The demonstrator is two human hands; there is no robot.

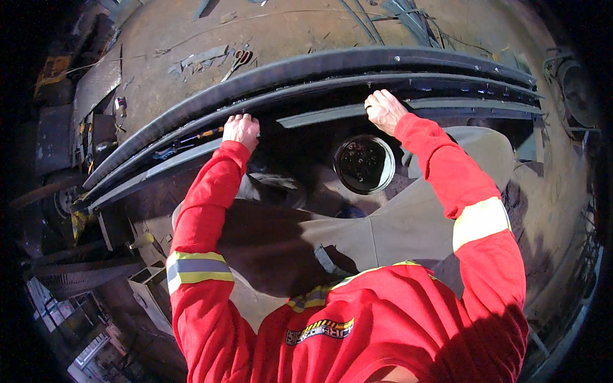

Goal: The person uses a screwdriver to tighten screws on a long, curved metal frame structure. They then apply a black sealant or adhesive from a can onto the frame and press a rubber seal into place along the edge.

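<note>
A long dark metal channel (pixel 306 85) with raised lengthwise edges runs across in front of me, bowed by the fisheye picture. My left hand (pixel 242 132) is closed with its fingers curled over the channel's near edge, left of the middle. Further right, my right hand (pixel 385 110) is also closed on that near edge, a dark ring on one finger. Between the hands the edge lies partly in shadow. Left of my left hand, inside the channel, rest a tool with an orange-brown handle (pixel 209 134) and a blue tool (pixel 166 153).
A round bucket (pixel 391 169) with small dark pieces stands below the channel, near my legs. Scissors (pixel 241 59) and scraps (pixel 204 57) lie on the brown surface beyond it. Metal strips (pixel 408 22) lie at the far side. A wooden box (pixel 150 281) stands at the left.
</note>
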